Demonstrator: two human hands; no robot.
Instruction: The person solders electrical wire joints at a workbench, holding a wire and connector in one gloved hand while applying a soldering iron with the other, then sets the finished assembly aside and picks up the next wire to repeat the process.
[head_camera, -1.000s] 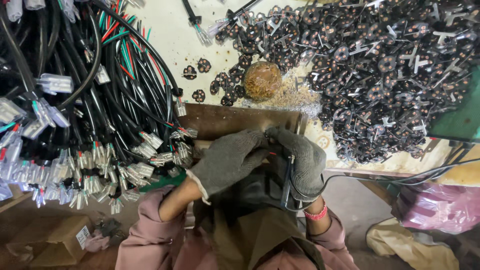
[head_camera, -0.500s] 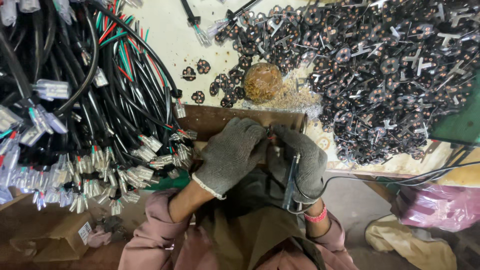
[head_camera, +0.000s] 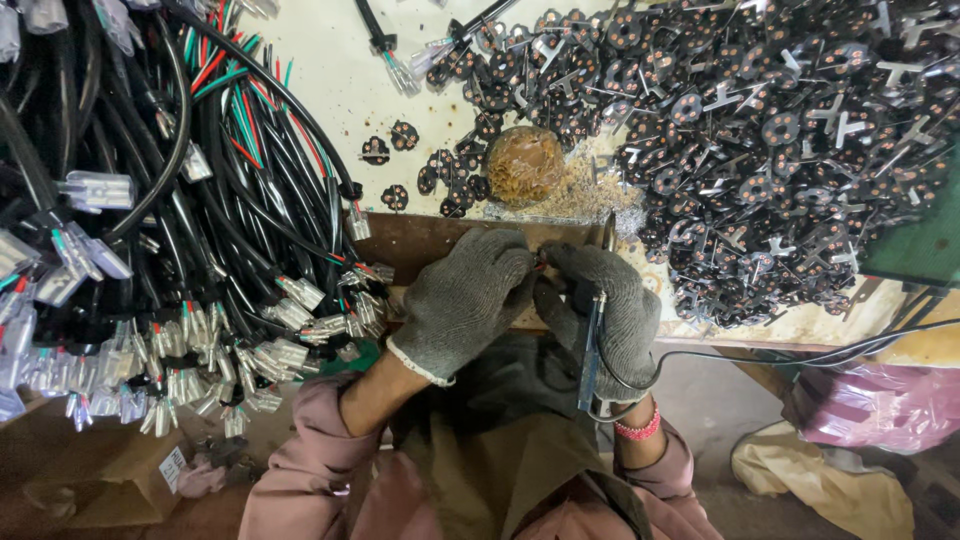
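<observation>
Head view, looking straight down at a bench edge.

Both hands wear grey knitted gloves, coarse weave, with a pale cuff. The left hand (head_camera: 462, 300) and right hand (head_camera: 605, 305) are drawn together, fingertips meeting over a small part (head_camera: 541, 259) pinched between them; only a fleck of red shows, too small to tell its shape. The part sits just above a brown, worn wooden block (head_camera: 420, 240) at the front of the bench.

The right hand also grips a slim pen-shaped tool (head_camera: 592, 340), dark blue handle with a thin metal tip pointing up past the fingers. A black cord (head_camera: 800, 358) runs from its lower end off to the right. A pink beaded band (head_camera: 638, 428) circles the right wrist.

Left of the hands: a dense bundle of black cables (head_camera: 150, 230), glossy, with green, red and white inner wires ending in clear sleeved metal terminals (head_camera: 290, 350).

Upper right: a heap of small black round discs (head_camera: 780, 150) with copper-coloured spots and flat silvery prongs, spread on the pale bench top (head_camera: 330, 90).

Just beyond the fingertips: a brownish, rough ball (head_camera: 524, 165) sitting on yellowish crumbly residue.

Sleeves are dusty pink; an olive apron covers the lap. A pink plastic bag (head_camera: 880, 410) lies lower right.
</observation>
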